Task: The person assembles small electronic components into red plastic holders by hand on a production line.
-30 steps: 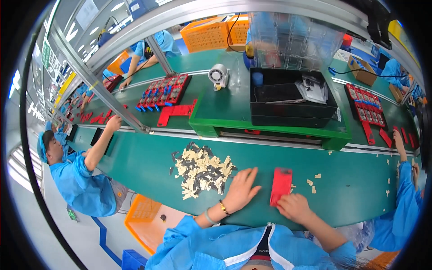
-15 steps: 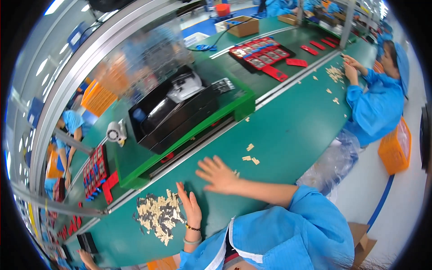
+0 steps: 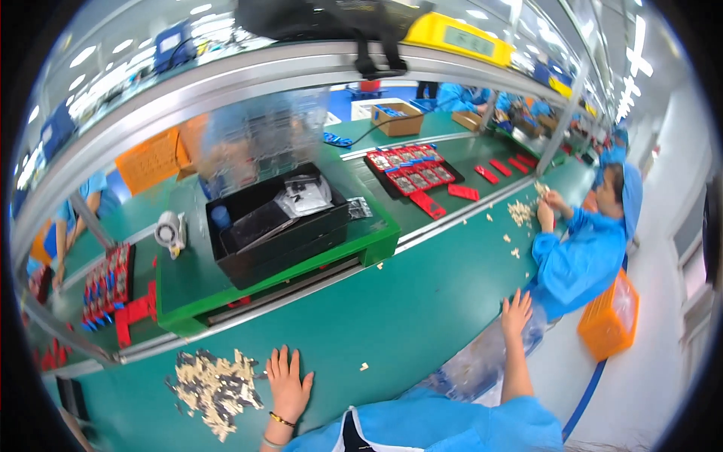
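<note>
A loose heap of small cream and dark grey pieces (image 3: 218,388) lies on the green work surface (image 3: 422,301) at the lower left. Palm down at the heap's right edge is my left hand (image 3: 288,386), fingers stretched, with bracelets on its wrist. My right hand (image 3: 517,313) is off to the right, fingers spread and nothing visible in it. It is above or beside a clear plastic bag (image 3: 474,365) at the near edge; contact cannot be made out. One small cream piece (image 3: 364,367) sits by itself between my hands.
A black bin (image 3: 279,256) holding bagged parts stands on a green-edged raised board. Beyond are red trays (image 3: 413,167) and a metal frame. At right, a co-worker in blue (image 3: 584,248) handles something beside a small pile (image 3: 520,213); an orange crate (image 3: 611,316) stands behind.
My right hand has swung from mid-surface to the right, near the bag. My left hand has turned palm down. Several loose pieces ahead of me are gone from their spot. The view has shifted.
</note>
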### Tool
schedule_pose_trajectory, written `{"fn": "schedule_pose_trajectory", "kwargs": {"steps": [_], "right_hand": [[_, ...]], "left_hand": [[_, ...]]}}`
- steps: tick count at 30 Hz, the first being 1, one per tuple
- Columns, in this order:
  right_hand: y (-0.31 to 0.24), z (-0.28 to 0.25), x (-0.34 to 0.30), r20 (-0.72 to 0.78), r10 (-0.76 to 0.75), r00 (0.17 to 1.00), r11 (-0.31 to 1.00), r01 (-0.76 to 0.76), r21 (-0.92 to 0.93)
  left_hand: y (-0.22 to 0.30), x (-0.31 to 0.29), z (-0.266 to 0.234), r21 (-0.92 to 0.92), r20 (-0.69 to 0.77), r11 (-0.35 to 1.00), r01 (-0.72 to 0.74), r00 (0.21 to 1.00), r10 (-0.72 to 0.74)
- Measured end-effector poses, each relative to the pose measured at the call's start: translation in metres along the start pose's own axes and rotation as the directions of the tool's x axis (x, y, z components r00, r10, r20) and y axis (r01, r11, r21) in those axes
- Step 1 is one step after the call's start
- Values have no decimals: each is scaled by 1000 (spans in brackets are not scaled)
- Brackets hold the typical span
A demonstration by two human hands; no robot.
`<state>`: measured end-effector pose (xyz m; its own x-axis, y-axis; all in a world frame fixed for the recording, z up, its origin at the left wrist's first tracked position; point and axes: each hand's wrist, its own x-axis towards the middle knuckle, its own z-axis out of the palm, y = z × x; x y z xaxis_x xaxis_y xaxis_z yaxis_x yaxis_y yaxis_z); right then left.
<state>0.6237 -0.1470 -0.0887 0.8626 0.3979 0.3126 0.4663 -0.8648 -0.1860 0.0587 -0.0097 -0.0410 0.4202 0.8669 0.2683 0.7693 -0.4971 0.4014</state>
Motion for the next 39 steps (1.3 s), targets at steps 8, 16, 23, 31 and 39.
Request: {"fn": "schedule_pose_trajectory", "kwargs": {"steps": [8, 16, 23, 31, 39], "right_hand": [[-102, 13, 38, -63, -464, 883, 874, 469, 127], [-188, 83, 169, -198, -544, 815, 793, 577, 196], [-223, 116, 257, -233, -397, 888, 886, 437, 156], [-231, 114, 283, -217, -454, 864, 866, 485, 118], [-223, 101, 262, -449, -456, 768, 824, 556, 114]], "left_hand": [[23, 2, 1, 159, 193, 962, -221, 963, 189], [-11, -25, -20, 195, -153, 938, 288, 953, -261], [-59, -48, -18, 340, -331, 720, 605, 794, -510], [-44, -31, -33, 329, -412, 892, 311, 897, -161], [25, -3, -68, 405, -300, 873, 271, 941, -153]]}}
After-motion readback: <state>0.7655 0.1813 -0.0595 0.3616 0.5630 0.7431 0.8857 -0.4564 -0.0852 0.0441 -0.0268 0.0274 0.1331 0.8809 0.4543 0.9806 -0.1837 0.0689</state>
